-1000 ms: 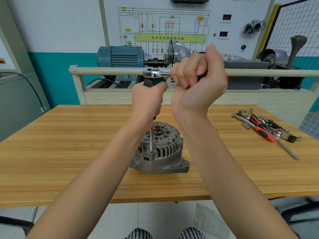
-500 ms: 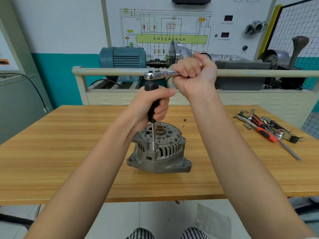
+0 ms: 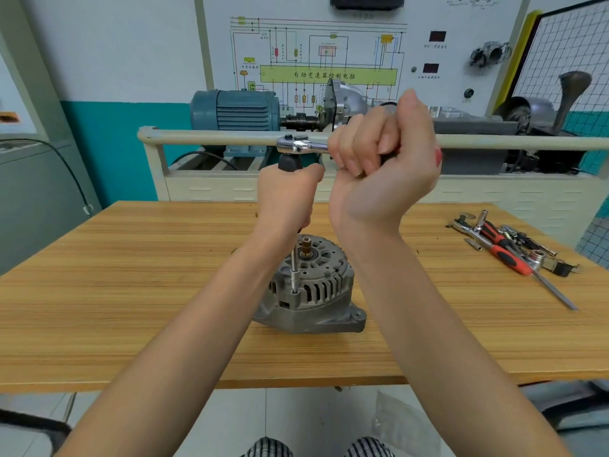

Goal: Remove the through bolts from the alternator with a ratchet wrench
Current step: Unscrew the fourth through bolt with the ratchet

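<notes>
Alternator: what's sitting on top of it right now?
On the alternator the extension shaft stands upright, its socket tip seated at the housing's near edge. The brass shaft stub sticks up at centre. The bolt head is covered by the socket.

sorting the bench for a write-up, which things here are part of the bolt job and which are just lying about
In use:
alternator
ratchet wrench, gripped by the right hand
extension bar, steadied by the left hand

Lying about:
tool pile on the table
blue motor behind
</notes>
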Demonstrator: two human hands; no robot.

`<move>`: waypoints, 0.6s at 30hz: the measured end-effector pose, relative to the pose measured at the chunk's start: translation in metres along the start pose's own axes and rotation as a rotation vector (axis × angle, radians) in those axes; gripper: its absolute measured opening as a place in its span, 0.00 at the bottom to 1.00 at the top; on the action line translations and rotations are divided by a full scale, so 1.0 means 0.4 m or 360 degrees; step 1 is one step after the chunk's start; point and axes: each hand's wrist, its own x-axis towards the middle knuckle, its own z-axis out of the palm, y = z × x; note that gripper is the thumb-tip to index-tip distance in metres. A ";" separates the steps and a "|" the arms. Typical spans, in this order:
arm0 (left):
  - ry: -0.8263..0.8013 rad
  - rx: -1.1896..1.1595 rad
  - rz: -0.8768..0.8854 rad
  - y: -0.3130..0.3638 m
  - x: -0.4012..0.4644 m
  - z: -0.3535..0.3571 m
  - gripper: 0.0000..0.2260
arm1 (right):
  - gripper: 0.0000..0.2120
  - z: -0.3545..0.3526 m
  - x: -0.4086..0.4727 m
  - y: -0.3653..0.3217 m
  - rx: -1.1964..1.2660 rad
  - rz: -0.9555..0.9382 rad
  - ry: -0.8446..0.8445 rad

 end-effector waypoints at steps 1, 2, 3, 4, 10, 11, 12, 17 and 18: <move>0.0000 0.0003 0.0012 0.000 0.000 -0.001 0.15 | 0.19 0.000 0.003 -0.002 0.0002 0.0029 0.0017; -0.0034 0.0004 0.0025 0.000 -0.001 -0.004 0.15 | 0.21 -0.002 0.009 -0.006 0.0020 0.0077 0.0043; -0.0113 0.0003 0.0034 0.000 0.000 -0.009 0.16 | 0.22 -0.008 0.017 -0.010 0.0049 0.0133 0.0073; -0.0229 0.0001 0.0038 0.000 0.000 -0.016 0.16 | 0.23 -0.017 0.027 -0.016 0.0089 0.0200 0.0105; -0.0832 -0.0085 0.0073 0.024 0.015 -0.060 0.14 | 0.23 -0.083 0.117 -0.013 0.0478 0.0774 0.0451; -0.0876 -0.0118 0.0063 0.027 0.015 -0.059 0.13 | 0.23 -0.090 0.128 -0.005 0.0554 0.0875 0.0501; -0.0921 -0.0146 0.0035 0.028 0.015 -0.056 0.14 | 0.24 -0.098 0.137 0.003 0.0627 0.0963 0.0535; -0.0883 -0.0148 -0.0082 0.022 0.016 -0.047 0.23 | 0.26 -0.110 0.143 0.019 0.0715 0.1009 0.0576; -0.0808 -0.0143 -0.0080 0.022 0.015 -0.045 0.24 | 0.26 -0.106 0.138 0.015 0.0686 0.0960 0.0561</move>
